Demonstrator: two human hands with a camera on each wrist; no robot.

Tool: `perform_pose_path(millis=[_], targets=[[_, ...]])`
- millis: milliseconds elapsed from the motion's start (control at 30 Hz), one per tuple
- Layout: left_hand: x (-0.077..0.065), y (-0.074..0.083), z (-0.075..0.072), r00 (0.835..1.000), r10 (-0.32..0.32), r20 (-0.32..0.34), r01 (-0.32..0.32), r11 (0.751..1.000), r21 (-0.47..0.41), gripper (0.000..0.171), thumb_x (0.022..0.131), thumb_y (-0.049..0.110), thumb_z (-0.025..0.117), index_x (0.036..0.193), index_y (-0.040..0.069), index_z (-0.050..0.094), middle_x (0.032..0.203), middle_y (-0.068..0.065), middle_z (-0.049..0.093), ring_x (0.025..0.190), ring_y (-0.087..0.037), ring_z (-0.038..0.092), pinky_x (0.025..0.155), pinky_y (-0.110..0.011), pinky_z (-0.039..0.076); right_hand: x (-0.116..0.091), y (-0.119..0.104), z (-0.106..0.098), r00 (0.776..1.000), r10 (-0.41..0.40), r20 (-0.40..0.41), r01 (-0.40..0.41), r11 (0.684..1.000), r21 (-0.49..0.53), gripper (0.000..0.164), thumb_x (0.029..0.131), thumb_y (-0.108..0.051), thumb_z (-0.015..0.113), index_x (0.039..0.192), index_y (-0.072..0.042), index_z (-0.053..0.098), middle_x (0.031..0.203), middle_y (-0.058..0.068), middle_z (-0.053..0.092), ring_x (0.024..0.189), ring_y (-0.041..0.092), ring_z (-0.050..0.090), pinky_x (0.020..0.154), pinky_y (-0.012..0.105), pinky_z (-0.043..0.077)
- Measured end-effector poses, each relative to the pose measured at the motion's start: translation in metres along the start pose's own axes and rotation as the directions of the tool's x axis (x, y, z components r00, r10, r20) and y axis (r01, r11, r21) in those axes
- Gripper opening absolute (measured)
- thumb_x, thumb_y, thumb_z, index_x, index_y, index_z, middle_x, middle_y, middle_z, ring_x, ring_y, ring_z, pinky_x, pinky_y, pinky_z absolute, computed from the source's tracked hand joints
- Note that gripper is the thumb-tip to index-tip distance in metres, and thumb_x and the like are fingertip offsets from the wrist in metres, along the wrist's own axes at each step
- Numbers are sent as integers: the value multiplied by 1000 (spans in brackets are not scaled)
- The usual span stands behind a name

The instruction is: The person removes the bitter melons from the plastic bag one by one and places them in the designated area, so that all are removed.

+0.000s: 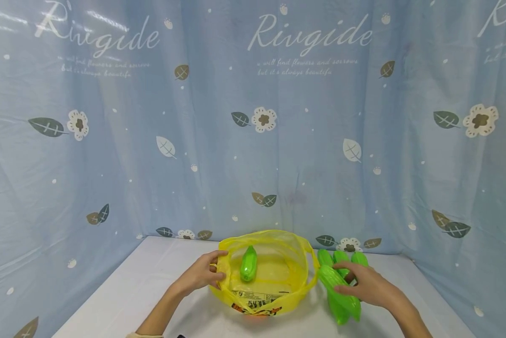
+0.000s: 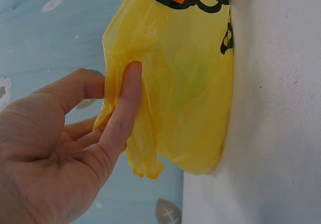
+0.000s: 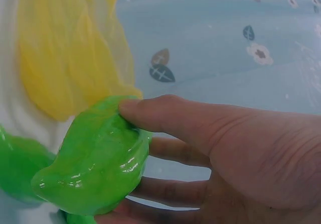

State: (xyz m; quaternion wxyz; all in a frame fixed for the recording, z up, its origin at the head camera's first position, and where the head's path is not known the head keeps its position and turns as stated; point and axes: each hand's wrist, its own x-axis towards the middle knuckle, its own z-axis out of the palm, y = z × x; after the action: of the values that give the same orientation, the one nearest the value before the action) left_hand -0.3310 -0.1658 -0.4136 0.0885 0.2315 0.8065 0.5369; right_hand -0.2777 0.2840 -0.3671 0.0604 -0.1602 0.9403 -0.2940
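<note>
A translucent yellow plastic bag (image 1: 292, 300) stands with its mouth open on the table. One glossy green elongated toy vegetable (image 1: 248, 264) lies inside it. My left hand (image 1: 198, 273) pinches the bag's left rim, thumb and fingers on the bunched film (image 2: 143, 133). Just right of the bag, my right hand (image 1: 371, 287) grips another green toy vegetable (image 3: 98, 153), ridged with a pointed tip, between thumb and fingers. Below the held one, a further green toy vegetable (image 1: 336, 312) partly shows; several more (image 1: 359, 258) lie behind, partly covered by the hand.
The white table (image 1: 121, 291) extends to both sides of the bag. A blue curtain (image 1: 219, 155) with leaf and flower prints encloses the back and both sides. A small dark object (image 1: 181, 336) barely shows at the bottom edge of the head view.
</note>
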Motion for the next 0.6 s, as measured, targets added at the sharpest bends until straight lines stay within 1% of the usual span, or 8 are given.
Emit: perform_pose_path(millis=[67,133,233,400,600], targets=[[0,0,0,1000,0,2,0,1000,1,72,89,4,66,148,-10,29,113,-23,64,91,-24,69,65,-37,63,-1,4,0,1000,9,0,-9,1000,12,64,85,-37,75,136,-5,54,93,6,66,77,19,62,59,32,52],[0,0,0,1000,1,3,-1,1000,4,72,89,4,66,148,-10,29,114,-24,64,91,-23,69,65,-37,63,-2,8,0,999,35,-5,-35,999,17,65,84,-38,75,136,-5,53,92,6,66,71,18,61,57,32,52],[0,0,0,1000,2,6,-3,1000,9,72,89,5,66,148,-10,29,116,-23,63,91,-22,69,65,-36,63,-4,12,-3,997,81,-13,-81,996,31,68,83,-38,76,137,-5,53,94,8,66,67,19,62,56,33,53],[1,0,0,1000,-4,9,4,1000,19,71,89,6,67,148,-10,30,114,-22,64,91,-21,68,66,-36,63,-7,19,-9,993,115,-26,-113,992,49,70,84,-37,76,139,-3,50,96,10,66,74,19,64,57,34,57],[1,0,1,1000,-16,-7,16,999,28,71,89,5,67,148,-9,31,113,-20,64,92,-22,68,66,-36,63,-9,24,-12,986,162,-44,-160,985,60,71,82,-37,77,139,-2,50,94,8,68,79,20,66,57,36,59]])
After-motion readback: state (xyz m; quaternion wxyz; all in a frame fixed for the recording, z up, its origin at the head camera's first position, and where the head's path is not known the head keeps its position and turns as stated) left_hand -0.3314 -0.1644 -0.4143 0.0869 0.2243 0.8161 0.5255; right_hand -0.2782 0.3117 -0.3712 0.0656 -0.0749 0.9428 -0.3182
